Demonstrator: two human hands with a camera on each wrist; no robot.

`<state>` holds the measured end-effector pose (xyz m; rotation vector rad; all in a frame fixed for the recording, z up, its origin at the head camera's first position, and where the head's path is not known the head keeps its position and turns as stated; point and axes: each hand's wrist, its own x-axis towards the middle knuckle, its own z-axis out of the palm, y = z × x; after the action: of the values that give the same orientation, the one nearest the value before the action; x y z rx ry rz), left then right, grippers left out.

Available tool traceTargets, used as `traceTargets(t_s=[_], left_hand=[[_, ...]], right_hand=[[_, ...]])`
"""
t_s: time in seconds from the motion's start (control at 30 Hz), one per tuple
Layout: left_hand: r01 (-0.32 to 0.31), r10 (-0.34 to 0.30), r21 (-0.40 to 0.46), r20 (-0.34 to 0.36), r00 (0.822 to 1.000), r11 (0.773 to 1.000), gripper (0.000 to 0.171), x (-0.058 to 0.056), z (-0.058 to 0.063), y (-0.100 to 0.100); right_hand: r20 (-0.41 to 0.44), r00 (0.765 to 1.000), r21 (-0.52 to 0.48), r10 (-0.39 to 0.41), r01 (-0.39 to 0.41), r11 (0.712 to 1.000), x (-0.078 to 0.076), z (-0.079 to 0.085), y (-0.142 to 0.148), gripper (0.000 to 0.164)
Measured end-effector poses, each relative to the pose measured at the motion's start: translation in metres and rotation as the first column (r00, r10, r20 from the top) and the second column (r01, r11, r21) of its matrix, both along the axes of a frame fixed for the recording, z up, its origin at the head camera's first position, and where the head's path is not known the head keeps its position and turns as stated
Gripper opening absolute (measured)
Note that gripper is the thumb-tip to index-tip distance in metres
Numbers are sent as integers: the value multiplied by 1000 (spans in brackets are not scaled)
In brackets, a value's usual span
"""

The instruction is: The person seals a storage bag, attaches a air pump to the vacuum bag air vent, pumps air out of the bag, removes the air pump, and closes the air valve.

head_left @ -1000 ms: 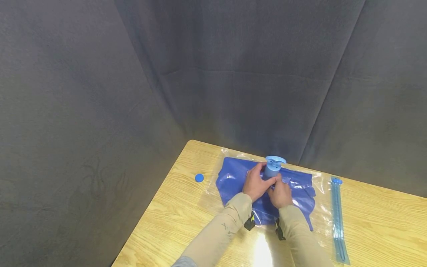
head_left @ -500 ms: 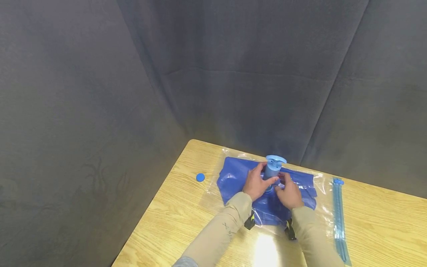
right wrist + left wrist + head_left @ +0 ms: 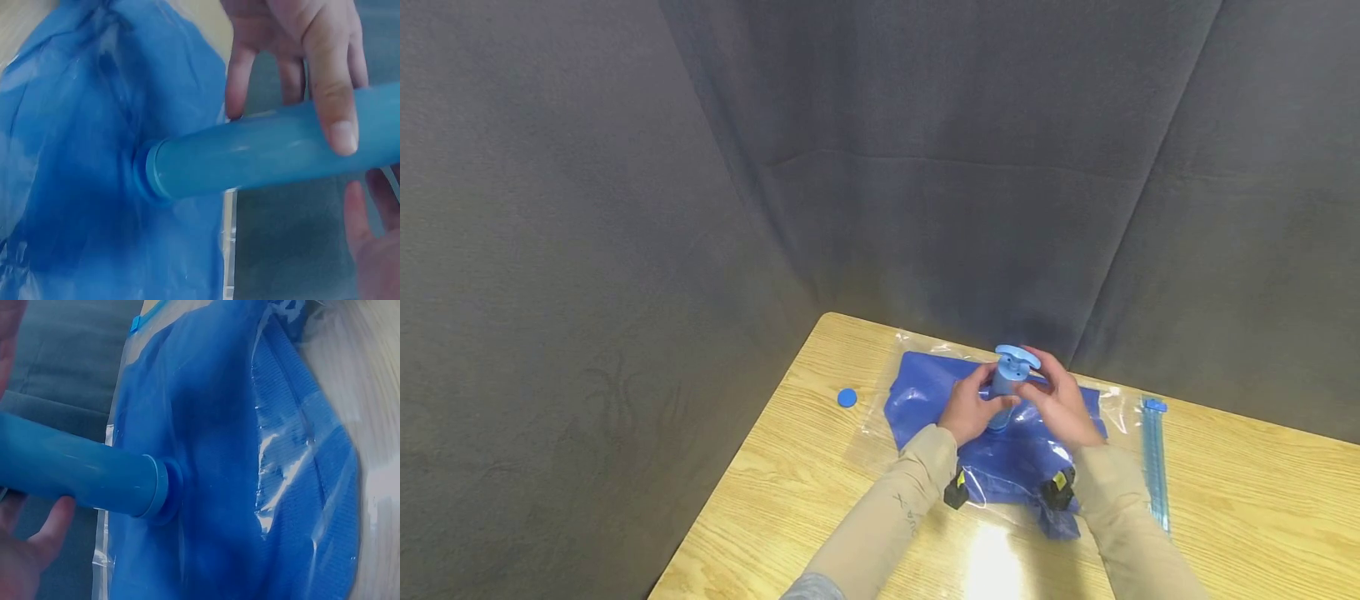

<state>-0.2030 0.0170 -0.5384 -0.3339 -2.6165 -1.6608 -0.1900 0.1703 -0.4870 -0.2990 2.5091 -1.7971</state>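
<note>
A light-blue hand pump (image 3: 1006, 387) stands on the valve of a clear vacuum storage bag (image 3: 880, 417), with folded blue material (image 3: 206, 394) lying flat inside. My left hand (image 3: 967, 408) grips the pump's barrel; its thumb crosses the front in the right wrist view. At the right of the pump, my right hand (image 3: 1063, 408) has its fingers beside the handle (image 3: 1018, 357). In the right wrist view, the right hand's thumb (image 3: 357, 219) is a little apart from the barrel. The handle's top lies outside both wrist views.
A round blue cap (image 3: 847, 397) lies on the wooden table (image 3: 775, 467) left of the bag. The bag's blue zip strip (image 3: 1154, 467), with a slider (image 3: 1156, 405), is at the right. A dark curtain (image 3: 925, 208) hangs behind the table.
My right hand has moved from the pump's base up and to the right, to the handle's height. My left hand has stayed on the barrel, and the pump is still upright.
</note>
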Motion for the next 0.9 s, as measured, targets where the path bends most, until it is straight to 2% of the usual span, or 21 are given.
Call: traceTargets(t_s=[0.1, 0.27, 0.43, 0.67, 0.9], left_hand=[[13, -13, -5, -13, 1000, 1000, 53, 0, -2, -2], [18, -19, 21, 40, 999, 1000, 53, -1, -2, -3], [18, -19, 10, 58, 998, 1000, 53, -1, 0, -3], [12, -18, 60, 89, 996, 998, 52, -2, -5, -5], [-14, 15, -5, 92, 996, 1000, 53, 0, -3, -2]], right_hand=[[6, 1000, -24, 25, -25, 999, 0, 2, -4, 54], [8, 1000, -38, 16, -15, 999, 0, 0, -7, 49], [-5, 1000, -17, -2, 2, 1000, -2, -2, -6, 46], [-26, 999, -27, -19, 18, 999, -4, -5, -7, 43], [2, 998, 1, -68, 68, 998, -2, -2, -9, 47]])
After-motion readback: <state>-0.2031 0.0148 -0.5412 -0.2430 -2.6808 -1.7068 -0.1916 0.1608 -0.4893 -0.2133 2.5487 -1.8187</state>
